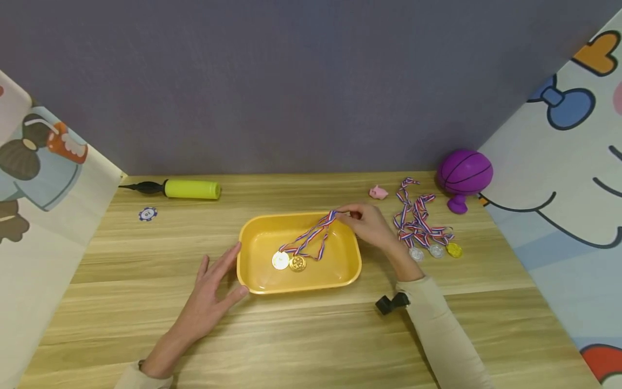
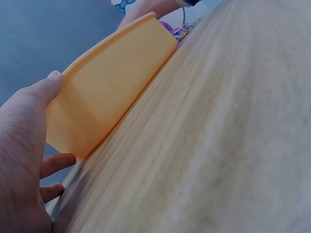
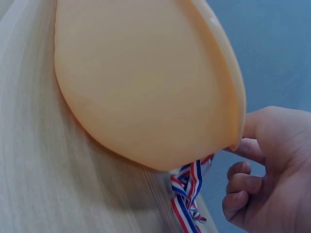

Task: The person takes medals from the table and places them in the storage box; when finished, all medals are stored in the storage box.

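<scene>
PLACE: booth-like work nook | grey back wall (image 1: 301, 97) | cartoon-printed side walls (image 1: 539, 162) | wood-grain table (image 1: 311, 346)

On our wood table (image 1: 301, 340) we see a tub (image 1: 259, 246), a pump (image 1: 191, 189), a chip (image 1: 148, 214), a pink pig (image 1: 378, 192), a ball (image 1: 465, 173) and three medals (image 1: 436, 250).

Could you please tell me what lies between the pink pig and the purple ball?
Striped ribbons lie there on the table, between the pink pig and the purple ball; the head view shows this.
</scene>
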Tool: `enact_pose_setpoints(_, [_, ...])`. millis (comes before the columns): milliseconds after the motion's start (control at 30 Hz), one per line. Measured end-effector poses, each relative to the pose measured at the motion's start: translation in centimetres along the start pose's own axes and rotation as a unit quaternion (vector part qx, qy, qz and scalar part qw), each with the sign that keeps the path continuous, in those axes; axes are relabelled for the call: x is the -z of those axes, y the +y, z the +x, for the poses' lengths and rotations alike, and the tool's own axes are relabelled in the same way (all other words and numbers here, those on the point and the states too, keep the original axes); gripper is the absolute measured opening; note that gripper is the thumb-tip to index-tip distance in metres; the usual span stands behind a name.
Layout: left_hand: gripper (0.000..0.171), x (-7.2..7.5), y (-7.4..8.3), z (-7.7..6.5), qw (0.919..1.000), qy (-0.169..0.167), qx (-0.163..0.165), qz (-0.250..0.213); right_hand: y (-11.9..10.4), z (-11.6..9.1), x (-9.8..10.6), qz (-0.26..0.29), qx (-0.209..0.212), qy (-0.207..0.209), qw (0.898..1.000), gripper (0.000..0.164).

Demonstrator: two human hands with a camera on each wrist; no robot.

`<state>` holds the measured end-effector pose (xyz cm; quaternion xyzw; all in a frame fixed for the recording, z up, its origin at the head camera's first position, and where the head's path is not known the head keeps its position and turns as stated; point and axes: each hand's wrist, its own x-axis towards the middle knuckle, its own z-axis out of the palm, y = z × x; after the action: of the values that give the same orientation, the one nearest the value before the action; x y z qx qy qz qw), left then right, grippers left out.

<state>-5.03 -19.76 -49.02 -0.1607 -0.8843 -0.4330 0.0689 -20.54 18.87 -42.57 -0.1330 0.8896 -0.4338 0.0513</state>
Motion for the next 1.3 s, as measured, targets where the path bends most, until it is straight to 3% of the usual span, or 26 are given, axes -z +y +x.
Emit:
enact_pose_setpoints(267, [0.09,0.0,0.0,0.0,1.0,0.002,-0.002,-0.002,-0.3,0.0,-0.5,0.03,-0.027,0.043,0.998,0.022])
enact_pose_setpoints(600, [0.09,0.0,0.1,0.0,1.0,0.004,-0.005,-0.005,-0.7,-0.1,-1.2,0.028,-0.006,0.116,0.993,0.013])
enact_pose_setpoints(833, [0.09,0.0,0.0,0.0,1.0,0.003,-0.003,-0.003,-1.4,-0.5,-1.1,0.022,0.019,0.133,0.991,0.011])
enact_pose_setpoints(1067, [0.09,0.0,0.0,0.0,1.0,0.002,-0.004,-0.005,-2.6,-1.0,-1.3,0.005,0.076,0.148,0.986,0.008])
enact_pose_setpoints(1300, [0.089,0.0,0.1,0.0,1.0,0.002,-0.005,-0.007,-4.1,-1.7,-1.4,0.001,0.099,0.14,0.985,0.007])
